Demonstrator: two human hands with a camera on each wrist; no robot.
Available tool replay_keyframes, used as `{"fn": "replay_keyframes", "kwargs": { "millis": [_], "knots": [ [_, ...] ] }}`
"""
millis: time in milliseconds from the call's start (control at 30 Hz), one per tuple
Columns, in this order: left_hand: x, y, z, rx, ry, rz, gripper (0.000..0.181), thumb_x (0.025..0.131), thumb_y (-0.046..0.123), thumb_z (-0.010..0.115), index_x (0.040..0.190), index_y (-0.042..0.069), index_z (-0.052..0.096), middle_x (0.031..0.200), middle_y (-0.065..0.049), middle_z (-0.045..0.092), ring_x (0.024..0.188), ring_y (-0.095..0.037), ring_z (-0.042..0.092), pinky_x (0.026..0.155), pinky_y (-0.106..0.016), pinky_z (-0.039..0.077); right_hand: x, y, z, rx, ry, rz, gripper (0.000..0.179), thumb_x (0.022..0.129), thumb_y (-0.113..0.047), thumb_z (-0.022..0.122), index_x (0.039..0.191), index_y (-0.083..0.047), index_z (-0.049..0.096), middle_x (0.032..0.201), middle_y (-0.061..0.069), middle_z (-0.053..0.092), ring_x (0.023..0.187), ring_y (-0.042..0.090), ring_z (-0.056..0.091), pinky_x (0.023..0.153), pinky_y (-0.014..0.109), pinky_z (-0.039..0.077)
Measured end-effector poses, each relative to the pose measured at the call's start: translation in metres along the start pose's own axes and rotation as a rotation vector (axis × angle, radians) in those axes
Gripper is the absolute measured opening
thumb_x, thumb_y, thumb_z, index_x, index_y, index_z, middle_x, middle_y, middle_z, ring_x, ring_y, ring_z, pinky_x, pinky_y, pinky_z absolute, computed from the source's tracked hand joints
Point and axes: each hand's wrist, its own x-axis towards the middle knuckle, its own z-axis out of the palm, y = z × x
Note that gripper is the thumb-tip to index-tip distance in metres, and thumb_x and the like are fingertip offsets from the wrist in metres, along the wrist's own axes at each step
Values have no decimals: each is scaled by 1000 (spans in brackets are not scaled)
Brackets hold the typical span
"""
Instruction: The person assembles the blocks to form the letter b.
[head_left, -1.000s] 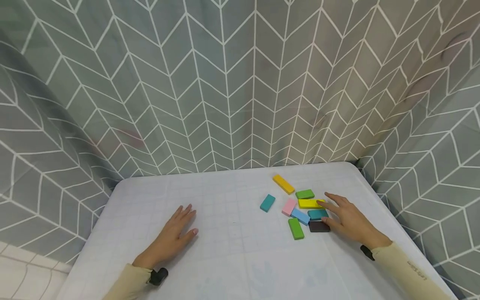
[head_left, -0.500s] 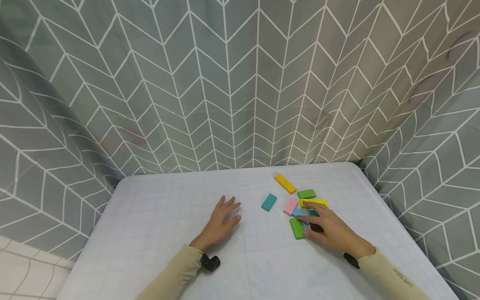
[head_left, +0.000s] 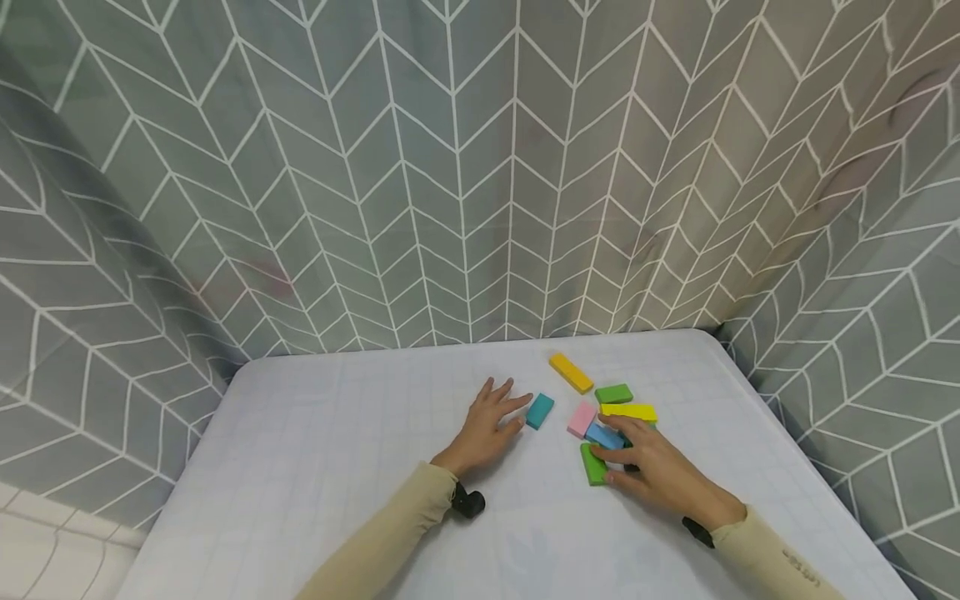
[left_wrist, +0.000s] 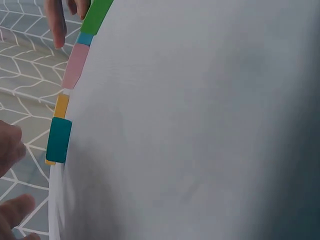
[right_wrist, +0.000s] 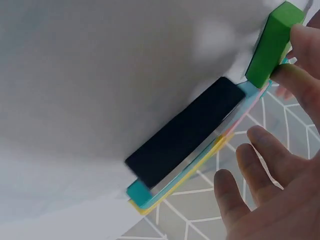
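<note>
Fingers spread, my left hand [head_left: 483, 429] hovers beside a teal block [head_left: 540, 411], its fingertips close to the block's left edge. My right hand [head_left: 656, 467] reaches over the cluster of blocks, thumb and index finger right at the near green block [head_left: 591, 468], which lies flat on the table. In the right wrist view, the other fingers extend apart from the blocks, and a black block [right_wrist: 185, 132] lies beneath the hand. Just beyond the green block are a blue block [head_left: 604, 435] and a pink block [head_left: 582, 418]. Another teal block [right_wrist: 138, 192] is mostly hidden.
A bright yellow block [head_left: 630, 412], a second green block [head_left: 613, 393] and an orange-yellow block [head_left: 572, 372] lie farther back on the white-covered table [head_left: 337, 467]. Grey chevron-patterned curtains [head_left: 420, 183] surround the table's back and sides.
My left hand has moved right across the table to the teal block. My right hand has shifted left and nearer, from the black and yellow blocks to the near green block.
</note>
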Motion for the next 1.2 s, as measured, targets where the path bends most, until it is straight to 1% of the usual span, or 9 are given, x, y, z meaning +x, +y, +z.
{"fn": "replay_keyframes", "kwargs": {
  "millis": [167, 267, 367, 500, 667, 833, 1033, 1133, 1200],
  "knots": [
    [13, 5, 7, 100, -58, 7, 41, 107, 26, 59, 147, 18, 65, 169, -22, 38, 159, -58, 17, 121, -77, 26, 1, -6, 0, 10, -46, -25, 42, 90, -27, 85, 130, -16, 78, 154, 17, 57, 138, 40, 54, 104, 61, 55],
    [16, 7, 9, 160, -97, 1, 39, 106, 26, 63, 144, 21, 69, 169, -19, 38, 159, -56, 18, 121, -74, 27, 3, -8, 0, 11, -49, -46, 42, 91, -26, 84, 130, -14, 78, 153, 14, 59, 138, 38, 53, 105, 61, 54],
    [18, 10, 10, 200, -97, -8, 37, 104, 26, 67, 141, 24, 71, 169, -17, 41, 159, -54, 21, 121, -74, 29, 4, -11, 0, 5, -35, -61, 41, 89, -25, 85, 128, -12, 78, 150, 11, 63, 138, 37, 54, 104, 61, 54],
    [17, 15, 9, 267, -71, -18, 33, 102, 26, 71, 135, 26, 75, 167, -11, 45, 159, -48, 28, 119, -76, 32, 6, -13, 2, 10, -22, -93, 41, 89, -24, 85, 128, -11, 78, 143, 8, 68, 134, 36, 57, 103, 59, 55],
    [9, 25, 4, 363, -56, -21, 28, 97, 28, 78, 125, 24, 80, 159, -3, 56, 158, -38, 36, 117, -69, 40, 8, -18, 5, 22, -30, -132, 41, 92, -22, 83, 130, -9, 77, 136, 5, 74, 127, 32, 60, 100, 54, 56],
    [-6, 32, 0, 413, -42, -13, 28, 93, 34, 83, 118, 21, 82, 144, 2, 69, 155, -36, 43, 113, -66, 45, 11, -26, 6, 56, -53, -135, 38, 93, -20, 82, 130, -10, 77, 135, 5, 74, 124, 30, 61, 98, 53, 56],
    [-23, 32, -5, 384, 25, -68, 28, 91, 37, 84, 115, 21, 84, 135, 1, 74, 144, -40, 55, 110, -63, 48, 21, -40, 13, 167, -106, -102, 37, 98, -25, 77, 134, -15, 76, 135, 1, 69, 125, 27, 59, 100, 52, 55],
    [-32, 29, -9, 365, 64, -83, 28, 90, 37, 85, 112, 21, 85, 132, 0, 76, 139, -41, 59, 107, -61, 51, 28, -49, 19, 208, -128, -102, 38, 98, -27, 77, 135, -17, 75, 135, -1, 69, 127, 26, 60, 107, 55, 52],
    [-38, 28, -13, 357, 85, -95, 28, 89, 37, 86, 111, 20, 85, 130, 0, 77, 137, -41, 61, 106, -60, 52, 34, -54, 22, 225, -145, -108, 39, 98, -27, 77, 136, -17, 74, 136, -1, 69, 128, 25, 61, 108, 55, 51]
  ]
}}
